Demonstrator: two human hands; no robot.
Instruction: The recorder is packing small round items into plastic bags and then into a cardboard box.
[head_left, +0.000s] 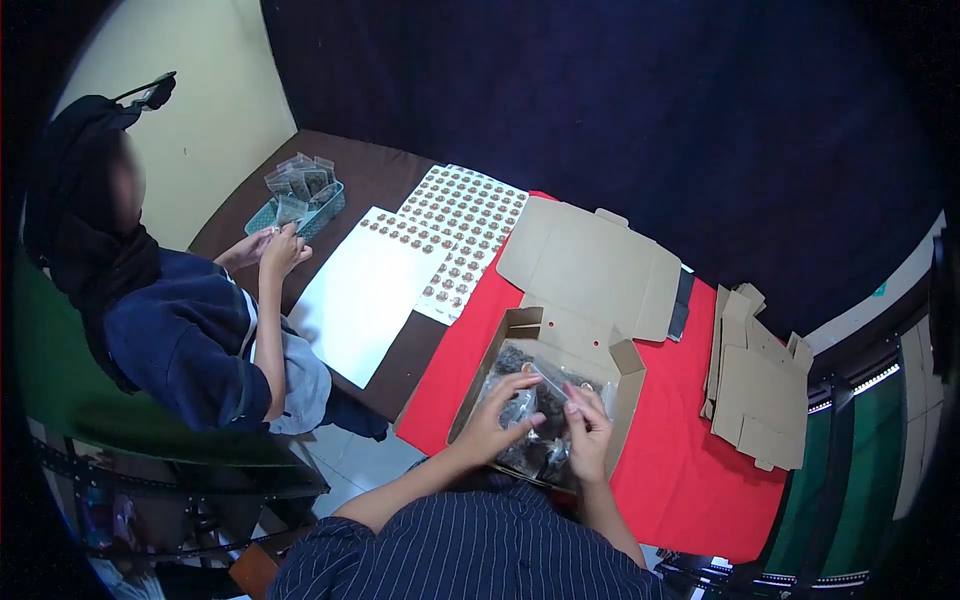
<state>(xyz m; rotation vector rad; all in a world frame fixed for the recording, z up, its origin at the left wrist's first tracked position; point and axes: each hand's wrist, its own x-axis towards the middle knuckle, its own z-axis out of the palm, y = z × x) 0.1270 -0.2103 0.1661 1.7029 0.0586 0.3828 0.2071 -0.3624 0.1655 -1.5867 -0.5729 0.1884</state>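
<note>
In front of me an open cardboard mailer box holds several clear plastic bags of dark, fluffy-looking contents. Over the box, my right hand pinches the edge of a small clear zip bag between thumb and fingers. My left hand is at the bag's other end, its thumb and fingers spread apart. Whether its fingertips touch the bag is hard to tell. Part of the box's contents is hidden under both hands. The box's lid lies folded back, away from me.
A co-worker's hands hold a small bag above a green basket of filled bags. Sheets of round stickers and a mostly bare white sheet lie left. Flattened cardboard boxes are stacked right on the red cloth.
</note>
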